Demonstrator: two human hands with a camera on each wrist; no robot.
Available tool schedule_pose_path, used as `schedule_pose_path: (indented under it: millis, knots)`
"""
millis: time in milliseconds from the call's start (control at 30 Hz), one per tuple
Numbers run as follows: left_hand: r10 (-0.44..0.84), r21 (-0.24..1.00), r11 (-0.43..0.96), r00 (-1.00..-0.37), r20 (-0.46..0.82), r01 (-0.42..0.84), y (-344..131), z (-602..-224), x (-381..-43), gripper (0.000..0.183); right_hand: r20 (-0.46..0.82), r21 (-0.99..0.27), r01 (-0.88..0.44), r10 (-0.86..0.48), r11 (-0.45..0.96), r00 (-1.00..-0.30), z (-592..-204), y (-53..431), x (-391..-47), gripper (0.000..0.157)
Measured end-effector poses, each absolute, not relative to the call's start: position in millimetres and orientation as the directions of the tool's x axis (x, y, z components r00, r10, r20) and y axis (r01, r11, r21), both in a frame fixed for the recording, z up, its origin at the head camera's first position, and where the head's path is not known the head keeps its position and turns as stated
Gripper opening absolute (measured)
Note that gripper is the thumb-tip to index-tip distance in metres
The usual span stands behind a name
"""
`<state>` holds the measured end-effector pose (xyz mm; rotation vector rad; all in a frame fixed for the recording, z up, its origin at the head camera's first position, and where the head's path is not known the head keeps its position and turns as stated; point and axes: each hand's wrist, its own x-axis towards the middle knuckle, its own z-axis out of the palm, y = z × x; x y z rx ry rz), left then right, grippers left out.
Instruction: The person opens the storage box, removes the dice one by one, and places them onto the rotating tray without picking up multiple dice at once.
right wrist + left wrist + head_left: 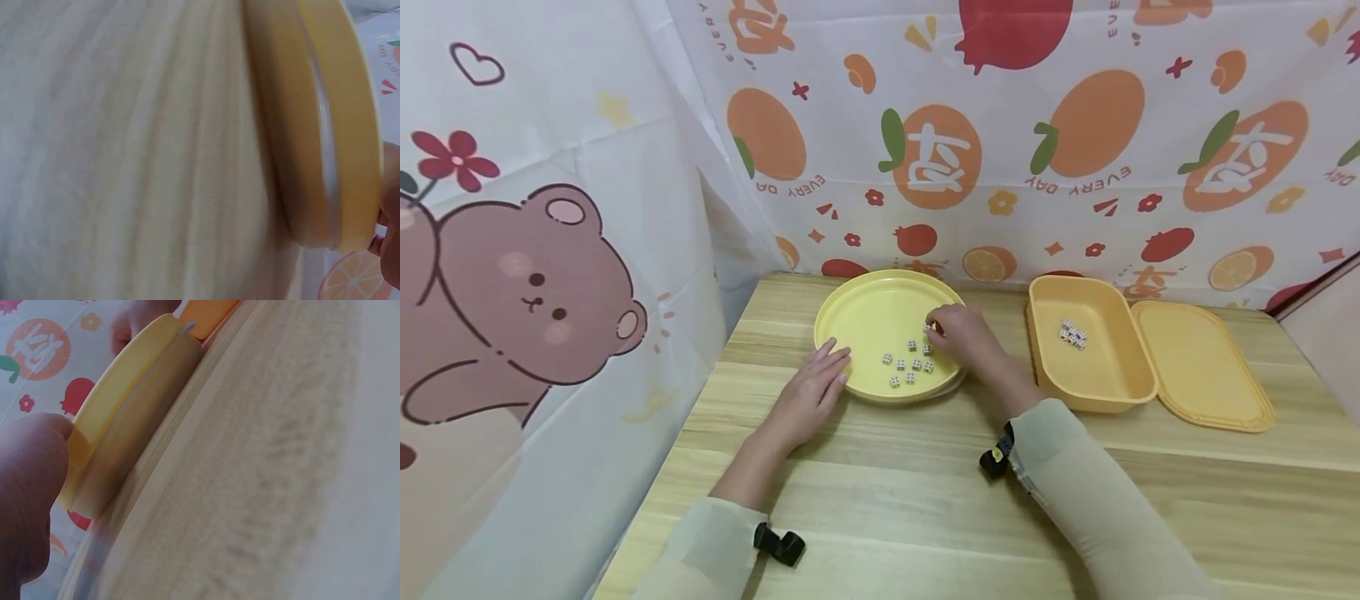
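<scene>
Head view: left hand (808, 393) at the near-left rim of a round yellow tray (868, 321), fingers relaxed, fairly straight and resting on the edge. Right hand (967, 337) over the tray's right rim, fingers bent, a die (928, 327) pinched at the fingertips. On the tray's floor, eight more white dice (916, 365) with dark dots, loosely scattered across the near-right part, the closest just beside the right fingertips. To the right of the tray, near but apart, a deep orange-yellow box (1105, 358) with a small cluster (1072, 334) of dice bunched on its floor. Just beside the box, on its right, a matching lid (1202, 364) flat on the wooden table (880, 492). Behind, a fruit-print cloth (1007, 142); at left, a bear-print cloth (550, 283).

Left wrist view: left hand against the tray's outer side, a pale line along the tray's wall. Right wrist view: right fingertips partly visible past the rim, die hidden from this side.
</scene>
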<state>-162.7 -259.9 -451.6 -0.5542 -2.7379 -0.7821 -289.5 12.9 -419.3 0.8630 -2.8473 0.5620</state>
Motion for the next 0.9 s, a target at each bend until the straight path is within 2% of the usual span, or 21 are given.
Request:
schedule_pose_path:
  millis: [100,400,633,900]
  knots:
    - [0.292,0.457,0.784,-0.899,0.327,0.421,-260,-452,-162,0.042,0.154,-0.3,-0.521,-0.498,0.799,-0.853,-424,10,-291,0.013]
    - [0.293,0.454,0.781,-0.895,0.337,0.427,-259,-452,-163,0.041,0.053,-0.215,-0.504,-0.505,0.836,-0.861,-422,4,-289,0.016]
    - [0.293,0.455,0.786,-0.9,0.323,0.419,-259,-451,-163,0.041,-0.002,-0.298,-0.477,-0.5,0.827,-0.866,-419,8,-290,0.025]
    - [0.294,0.457,0.785,-0.901,0.318,0.418,-260,-451,-163,0.042,0.084,-0.399,-0.488,-0.499,0.776,-0.862,-402,33,-291,0.028]
